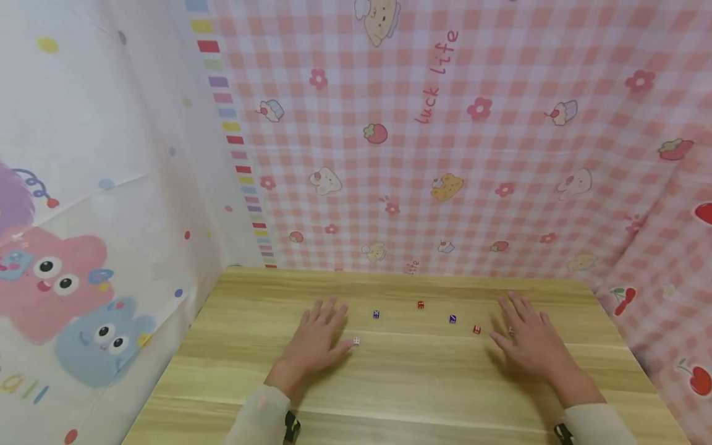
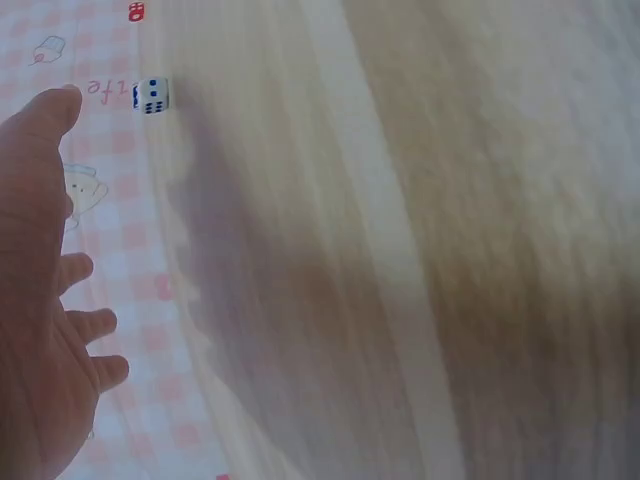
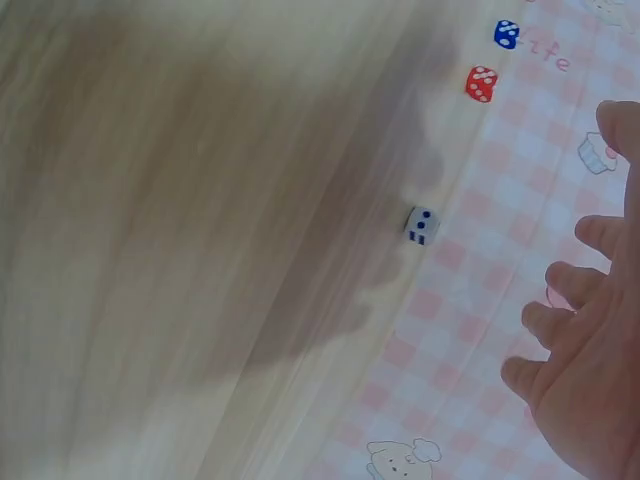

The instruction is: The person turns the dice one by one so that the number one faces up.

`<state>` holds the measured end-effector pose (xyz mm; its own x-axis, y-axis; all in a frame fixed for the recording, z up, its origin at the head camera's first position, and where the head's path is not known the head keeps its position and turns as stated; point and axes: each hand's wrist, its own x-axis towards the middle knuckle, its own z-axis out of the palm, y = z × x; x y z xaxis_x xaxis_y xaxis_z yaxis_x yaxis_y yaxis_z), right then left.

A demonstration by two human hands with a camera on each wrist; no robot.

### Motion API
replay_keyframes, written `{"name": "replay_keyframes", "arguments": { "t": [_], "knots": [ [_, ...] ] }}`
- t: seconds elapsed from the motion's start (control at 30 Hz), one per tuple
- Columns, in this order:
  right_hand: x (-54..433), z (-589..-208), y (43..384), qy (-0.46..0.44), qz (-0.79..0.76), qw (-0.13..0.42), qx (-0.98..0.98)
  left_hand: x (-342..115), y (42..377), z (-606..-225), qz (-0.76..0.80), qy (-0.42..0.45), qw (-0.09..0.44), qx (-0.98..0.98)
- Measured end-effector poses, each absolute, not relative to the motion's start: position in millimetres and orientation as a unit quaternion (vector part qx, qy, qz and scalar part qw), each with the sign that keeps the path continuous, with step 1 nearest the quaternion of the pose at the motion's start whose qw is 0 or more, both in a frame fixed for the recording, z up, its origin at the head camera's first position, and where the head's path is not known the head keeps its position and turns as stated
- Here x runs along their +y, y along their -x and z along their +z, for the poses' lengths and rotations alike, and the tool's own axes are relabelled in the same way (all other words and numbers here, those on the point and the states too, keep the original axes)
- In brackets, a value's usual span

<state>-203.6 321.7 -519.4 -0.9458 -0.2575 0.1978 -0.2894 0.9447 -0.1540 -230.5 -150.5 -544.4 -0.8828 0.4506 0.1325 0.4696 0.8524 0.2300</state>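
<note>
Several small dice lie spread across the wooden table between my hands. My left hand (image 1: 314, 339), fingers spread, hovers over the left side with its thumb close to a white die (image 1: 356, 341). Its blue dots show in the left wrist view. Right of it are a blue die (image 1: 376, 314) and, farther back, a red die (image 1: 421, 305). A second blue die (image 1: 453, 319) and a second red die (image 1: 477, 330) lie nearer my right hand (image 1: 531, 339). That hand is spread too, above its shadow, and holds nothing. Another white die (image 3: 421, 225) lies below it, visible between thumb and forefinger.
The wooden table (image 1: 389, 395) ends at the back against a pink checked cloth (image 1: 345, 148). A white cartoon-print cloth (image 1: 111, 204) hangs along the left side. More pink cloth with cherries (image 1: 701, 380) borders the right edge. Dark bands (image 1: 292, 426) circle both wrists.
</note>
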Motion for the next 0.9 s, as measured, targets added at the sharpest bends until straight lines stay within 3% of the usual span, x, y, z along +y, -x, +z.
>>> {"name": "replay_keyframes", "arguments": {
  "t": [0.47,0.9],
  "knots": [
    [347.7,-532.2,216.9,-0.185,0.113,0.091,-0.972,-145.4,235.1,-545.4,-0.181,0.276,0.0,-0.944],
    [364.0,-525.6,226.4,-0.187,0.134,0.041,-0.972,-135.0,240.1,-544.7,-0.177,0.298,-0.008,-0.938]
  ]
}}
